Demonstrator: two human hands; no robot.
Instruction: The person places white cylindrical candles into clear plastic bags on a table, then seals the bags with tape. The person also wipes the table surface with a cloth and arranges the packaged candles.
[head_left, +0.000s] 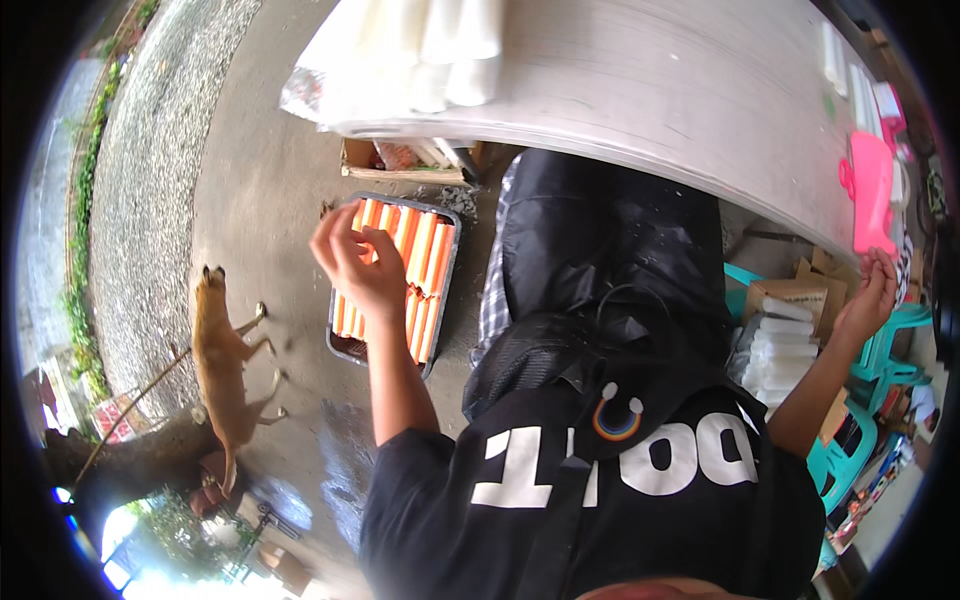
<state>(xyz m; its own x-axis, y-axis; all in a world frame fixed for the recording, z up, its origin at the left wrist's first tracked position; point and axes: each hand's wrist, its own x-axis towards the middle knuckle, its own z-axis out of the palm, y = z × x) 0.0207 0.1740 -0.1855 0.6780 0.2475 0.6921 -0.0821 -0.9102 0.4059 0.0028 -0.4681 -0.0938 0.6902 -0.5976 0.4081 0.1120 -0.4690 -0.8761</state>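
My left hand (358, 262) is raised over a dark plastic basket (448, 300) on the floor. Its fingers are bent and apart, and nothing shows in them. Rows of orange-and-white cylindrical rolls (420, 247) fill most of the basket. At the far right, my right hand (866, 296) has its fingertips at the lower end of a pink plastic object (871, 199) on the table's edge. Whether those fingers touch or grip it cannot be made out. Pink loops like scissor handles (847, 177) stick out beside the object.
The pale table (637, 90) spans the top, with white rolls (457, 52) at its left end. Below it stands a cardboard box (405, 175). A tan dog (221, 360) stands on the left. White rolls (780, 345) and teal plastic chairs (851, 450) are at the right.
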